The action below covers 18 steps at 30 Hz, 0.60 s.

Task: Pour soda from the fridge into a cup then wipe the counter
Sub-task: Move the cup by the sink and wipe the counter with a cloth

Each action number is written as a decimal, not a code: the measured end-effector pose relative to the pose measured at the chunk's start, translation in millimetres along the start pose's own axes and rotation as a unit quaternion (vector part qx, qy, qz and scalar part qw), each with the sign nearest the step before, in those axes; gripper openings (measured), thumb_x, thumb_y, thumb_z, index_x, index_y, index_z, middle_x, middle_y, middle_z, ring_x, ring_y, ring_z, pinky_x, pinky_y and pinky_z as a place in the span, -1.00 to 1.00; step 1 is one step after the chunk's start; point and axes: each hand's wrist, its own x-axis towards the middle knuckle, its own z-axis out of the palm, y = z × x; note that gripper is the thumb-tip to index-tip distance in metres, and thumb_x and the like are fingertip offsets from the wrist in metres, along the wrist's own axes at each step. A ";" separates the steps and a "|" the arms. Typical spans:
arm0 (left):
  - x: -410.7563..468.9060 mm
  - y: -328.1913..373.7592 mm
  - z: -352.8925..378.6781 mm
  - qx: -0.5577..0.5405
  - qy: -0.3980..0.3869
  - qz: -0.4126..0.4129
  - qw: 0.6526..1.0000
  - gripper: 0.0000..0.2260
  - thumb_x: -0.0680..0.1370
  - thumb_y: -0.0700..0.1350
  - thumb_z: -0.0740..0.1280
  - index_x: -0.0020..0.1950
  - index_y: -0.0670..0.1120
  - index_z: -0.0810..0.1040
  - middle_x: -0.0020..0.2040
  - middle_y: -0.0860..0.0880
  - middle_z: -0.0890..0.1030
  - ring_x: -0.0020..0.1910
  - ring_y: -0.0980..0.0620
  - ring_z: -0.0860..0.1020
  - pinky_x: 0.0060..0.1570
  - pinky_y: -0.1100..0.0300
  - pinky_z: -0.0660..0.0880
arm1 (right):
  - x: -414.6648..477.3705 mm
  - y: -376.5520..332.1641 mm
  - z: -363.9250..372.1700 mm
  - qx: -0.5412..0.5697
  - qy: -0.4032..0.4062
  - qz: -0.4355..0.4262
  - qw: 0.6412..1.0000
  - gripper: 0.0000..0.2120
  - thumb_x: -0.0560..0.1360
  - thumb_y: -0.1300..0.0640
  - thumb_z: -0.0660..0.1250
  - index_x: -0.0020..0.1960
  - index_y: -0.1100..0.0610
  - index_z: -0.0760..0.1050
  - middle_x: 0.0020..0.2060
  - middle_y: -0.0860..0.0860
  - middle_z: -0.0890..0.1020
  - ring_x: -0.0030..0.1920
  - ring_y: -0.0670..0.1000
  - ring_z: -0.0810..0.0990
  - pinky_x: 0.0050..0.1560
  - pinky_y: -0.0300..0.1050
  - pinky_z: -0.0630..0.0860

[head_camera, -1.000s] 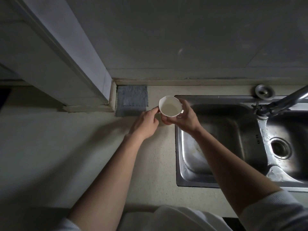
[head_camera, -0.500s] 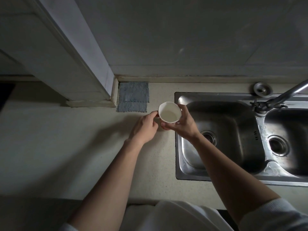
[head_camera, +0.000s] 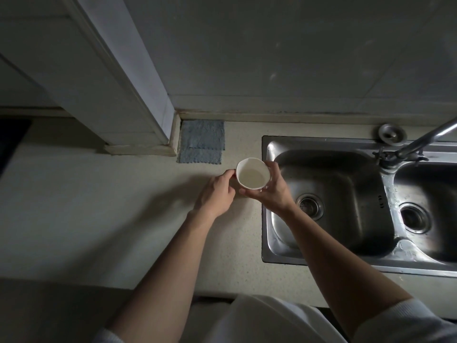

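White cup (head_camera: 252, 173) is over the counter (head_camera: 123, 206), just beside the sink's (head_camera: 266, 219) left edge. Right hand (head_camera: 270, 193) curls around it from below; left hand (head_camera: 217, 191) pinches its left side.

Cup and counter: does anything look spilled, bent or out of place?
Only the cup: its rim looks squeezed slightly out of round between the left hand and right hand. No spill shows on the counter, though the light is dim. The cloth lies folded flat by the wall.
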 end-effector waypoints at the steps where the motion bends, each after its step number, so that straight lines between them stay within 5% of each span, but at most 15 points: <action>1: -1.0 0.1 0.1 0.006 -0.001 0.001 1.000 -0.58 0.56 -0.21 0.20 0.41 0.02 0.36 0.19 -0.10 0.59 0.13 -0.11 0.54 0.03 0.06 0.51 | -0.7 0.8 0.7 -0.002 0.001 -0.004 1.000 -0.19 0.19 -0.05 0.67 0.25 -0.08 0.25 0.13 -0.05 0.52 0.08 -0.08 0.53 -0.09 -0.38 0.45; 8: -3.4 0.8 -1.5 0.024 -0.011 0.014 1.000 -0.59 0.56 -0.18 0.23 0.41 0.02 0.36 0.19 -0.10 0.59 0.11 -0.10 0.56 0.02 0.06 0.53 | -3.8 5.1 1.1 -0.008 -0.005 -0.015 1.000 -0.15 0.22 -0.02 0.66 0.35 0.10 0.28 0.15 -0.03 0.51 0.10 -0.10 0.54 -0.03 -0.43 0.46; 12: -10.6 -3.4 -7.1 0.051 -0.022 0.010 0.998 -0.63 0.57 -0.20 0.23 0.38 -0.04 0.40 0.23 -0.10 0.56 0.12 -0.11 0.55 0.07 0.06 0.51 | -9.7 14.9 3.8 -0.023 -0.008 -0.013 1.000 -0.17 0.23 -0.17 0.59 0.35 0.08 0.30 0.17 -0.01 0.52 0.13 -0.07 0.55 0.04 -0.23 0.54; 18: -28.7 -23.8 -15.9 0.106 -0.014 -0.002 0.994 -0.65 0.52 -0.17 0.27 0.32 -0.07 0.49 0.24 -0.09 0.57 0.18 -0.14 0.55 0.17 0.02 0.49 | -35.4 30.2 15.4 -0.058 0.050 0.043 0.996 -0.45 0.37 -0.02 0.54 0.25 0.08 0.40 0.14 0.07 0.58 0.14 0.06 0.59 0.07 0.02 0.57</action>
